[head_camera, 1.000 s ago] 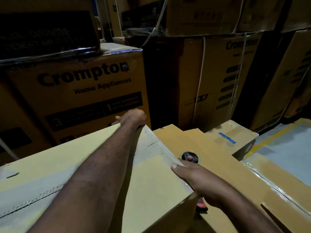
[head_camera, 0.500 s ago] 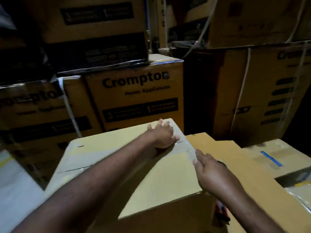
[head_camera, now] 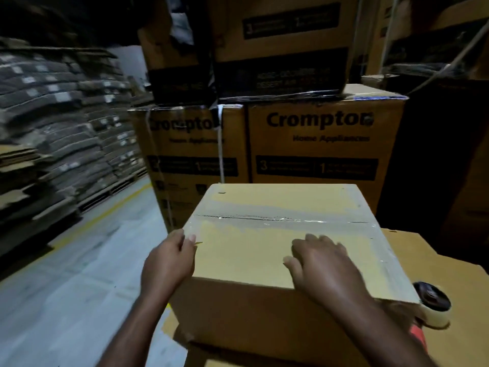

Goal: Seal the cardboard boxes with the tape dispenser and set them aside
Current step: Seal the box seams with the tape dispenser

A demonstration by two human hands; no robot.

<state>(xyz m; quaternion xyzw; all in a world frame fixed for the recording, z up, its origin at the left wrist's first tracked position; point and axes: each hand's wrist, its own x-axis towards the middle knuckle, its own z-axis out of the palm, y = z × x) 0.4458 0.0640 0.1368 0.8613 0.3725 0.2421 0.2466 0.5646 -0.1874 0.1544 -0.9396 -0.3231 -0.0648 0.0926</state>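
A sealed cardboard box [head_camera: 254, 255] sits square in front of the person, resting on a sheet of flattened cardboard [head_camera: 439, 263] that sticks out beyond it on the right. A strip of clear tape [head_camera: 267, 218] runs across the box's top along the seam between the flaps, shiny and a little wrinkled, and more tape shows down the right edge. The left hand [head_camera: 169, 263] grips the box at its upper left edge, thumb lying on the top face and the other fingers curled down the side wall. The right hand [head_camera: 325, 266] rests palm down on the top near the front edge, fingers spread and nearly straight, holding nothing; its fingertips are blurred. The tape dispenser [head_camera: 434, 308] lies on the flattened cardboard just beside the box's near right corner, close to the right forearm, its pale tape roll with a dark core facing up and a bit of red handle showing under it. Neither hand touches it. Behind the box stand stacked brown cartons printed "Crompton Home Appliances" [head_camera: 325, 144], some bound with white strapping. To the left runs a pale concrete floor [head_camera: 74, 282] with a yellow line [head_camera: 105, 210], and beyond it tall stacks of flat cardboard on pallets [head_camera: 53, 123].
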